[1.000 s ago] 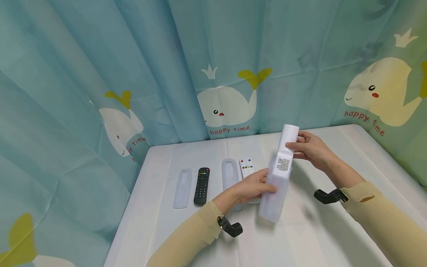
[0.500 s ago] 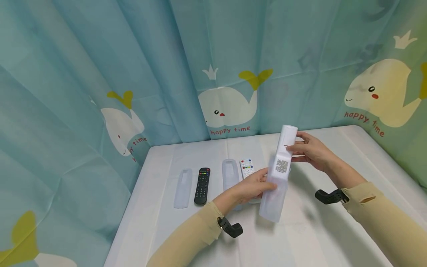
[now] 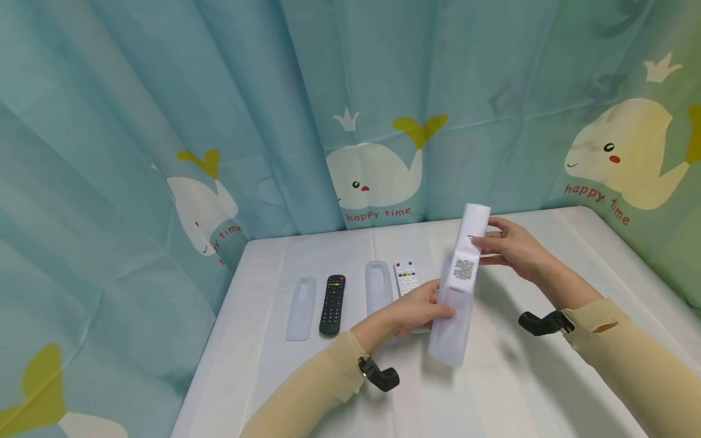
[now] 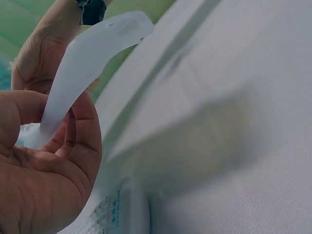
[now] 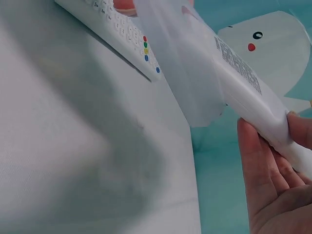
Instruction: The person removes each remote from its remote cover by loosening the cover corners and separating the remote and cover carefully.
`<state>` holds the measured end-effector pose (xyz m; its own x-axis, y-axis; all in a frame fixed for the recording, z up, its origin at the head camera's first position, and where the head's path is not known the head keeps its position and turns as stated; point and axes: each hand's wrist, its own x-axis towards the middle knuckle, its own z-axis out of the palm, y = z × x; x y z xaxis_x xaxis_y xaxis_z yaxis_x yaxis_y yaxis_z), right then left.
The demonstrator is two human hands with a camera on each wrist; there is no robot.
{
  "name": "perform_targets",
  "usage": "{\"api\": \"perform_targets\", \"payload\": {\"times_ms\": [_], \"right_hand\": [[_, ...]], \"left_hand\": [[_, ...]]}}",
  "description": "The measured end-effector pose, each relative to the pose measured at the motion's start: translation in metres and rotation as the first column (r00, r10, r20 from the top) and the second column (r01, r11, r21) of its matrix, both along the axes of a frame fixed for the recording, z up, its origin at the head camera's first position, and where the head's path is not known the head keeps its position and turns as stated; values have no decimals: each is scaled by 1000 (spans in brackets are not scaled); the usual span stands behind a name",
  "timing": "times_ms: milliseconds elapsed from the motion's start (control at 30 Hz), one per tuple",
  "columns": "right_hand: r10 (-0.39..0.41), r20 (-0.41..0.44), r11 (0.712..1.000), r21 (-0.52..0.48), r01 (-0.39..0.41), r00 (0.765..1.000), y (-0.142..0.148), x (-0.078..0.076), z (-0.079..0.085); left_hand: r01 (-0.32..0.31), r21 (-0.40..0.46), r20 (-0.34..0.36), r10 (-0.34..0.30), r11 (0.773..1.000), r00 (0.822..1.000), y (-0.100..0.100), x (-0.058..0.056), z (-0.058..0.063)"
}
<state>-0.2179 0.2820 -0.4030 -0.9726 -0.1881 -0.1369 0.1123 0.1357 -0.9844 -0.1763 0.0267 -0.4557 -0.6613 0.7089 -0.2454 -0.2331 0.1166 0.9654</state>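
Observation:
My right hand [image 3: 512, 248] pinches the upper end of a white remote control [image 3: 474, 228] between thumb and fingers, its QR-coded back facing up. A translucent remote cover [image 3: 451, 340] surrounds the remote's lower part and extends empty below it. The left hand [image 3: 412, 311] grips this cover from the left side, thumb across its front. Both are held tilted above the table. In the right wrist view, the remote [image 5: 248, 100] enters the open mouth of the cover [image 5: 185, 73]. The left wrist view shows the cover [image 4: 87, 58] bent in a curve between the left thumb and fingers.
Another white remote [image 3: 405, 275] lies on the white table [image 3: 350, 395], partly behind the left hand. Left of it are a translucent cover [image 3: 378, 283], a black remote [image 3: 331, 304] and a further translucent cover [image 3: 300, 309]. A whale-print curtain [image 3: 263, 121] hangs behind the table.
Both hands keep their holds in nearly the same place. The remote dips slightly and then rises again, while the cover's lower end has shifted a little down and right.

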Motion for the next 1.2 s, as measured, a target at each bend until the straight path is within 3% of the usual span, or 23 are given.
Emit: {"api": "perform_targets", "payload": {"times_ms": [233, 467, 567, 667, 867, 933, 1067, 1200], "right_hand": [[-81, -40, 991, -107, 76, 996, 10, 0, 6], [-214, -102, 933, -315, 173, 971, 24, 4, 14], [-231, -120, 923, -340, 179, 966, 28, 4, 13], [-233, -148, 946, -262, 189, 961, 29, 5, 10], [-192, -235, 979, 20, 202, 953, 30, 9, 3], [-170, -267, 973, 107, 205, 949, 31, 12, 1], [-91, -348, 929, 308, 206, 933, 32, 19, -5], [-29, -391, 886, 417, 206, 920, 33, 26, -12]], "left_hand": [[-23, -24, -1, 23, 999, 1000, 3, 1, -3], [-93, -54, 14, 94, 994, 995, 6, 0, -4], [-154, -66, 40, 157, 986, 987, 10, 0, -4], [-227, -63, 67, 231, 972, 971, 15, -2, -2], [-335, -43, 90, 337, 941, 937, 24, -11, -1], [-355, -47, 88, 358, 934, 930, 26, -14, -2], [-371, -81, 84, 378, 925, 922, 29, -20, -1], [-378, -129, 89, 391, 917, 916, 32, -26, -1]]}}
